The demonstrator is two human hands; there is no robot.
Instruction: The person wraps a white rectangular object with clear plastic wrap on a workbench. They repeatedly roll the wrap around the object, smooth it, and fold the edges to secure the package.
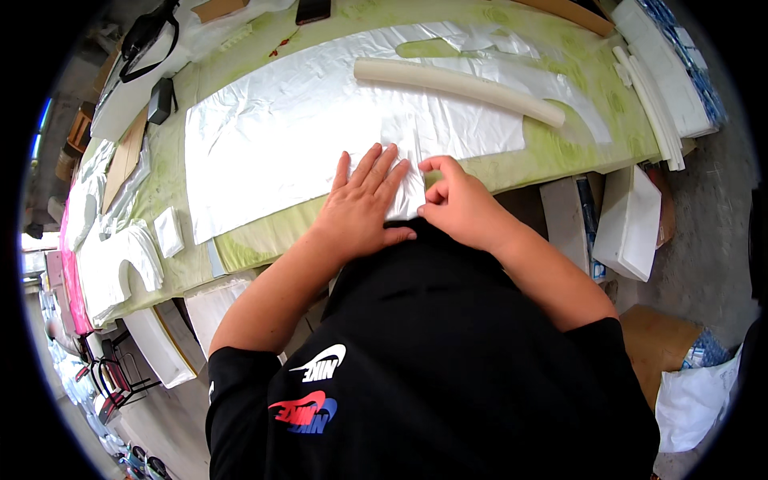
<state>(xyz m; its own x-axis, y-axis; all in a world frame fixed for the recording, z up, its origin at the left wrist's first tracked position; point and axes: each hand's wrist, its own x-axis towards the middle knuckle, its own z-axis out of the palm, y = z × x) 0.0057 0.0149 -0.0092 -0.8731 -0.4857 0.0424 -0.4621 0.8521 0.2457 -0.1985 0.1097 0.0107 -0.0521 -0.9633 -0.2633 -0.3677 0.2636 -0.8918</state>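
Note:
My left hand (362, 200) lies flat on a folded piece of thin white plastic (410, 188) at the table's near edge, its fingers spread. At the right edge of that piece, the curled fingers of my right hand (460, 200) grip the plastic with thumb and fingertips. Under and beyond both hands a large, glossy white plastic sheet (264, 136) is spread out, wrinkled in places. Across its far right part rests a long, pale cardboard-like tube (460, 84).
Green patterned cloth (240, 248) covers the table. At the left lie a small folded white packet (168, 232), white plastic pieces (120, 264) and a dark box-shaped device (162, 101). A black bag (148, 36) and dark phone (313, 10) are farther back. White boxes (628, 224) stand below right.

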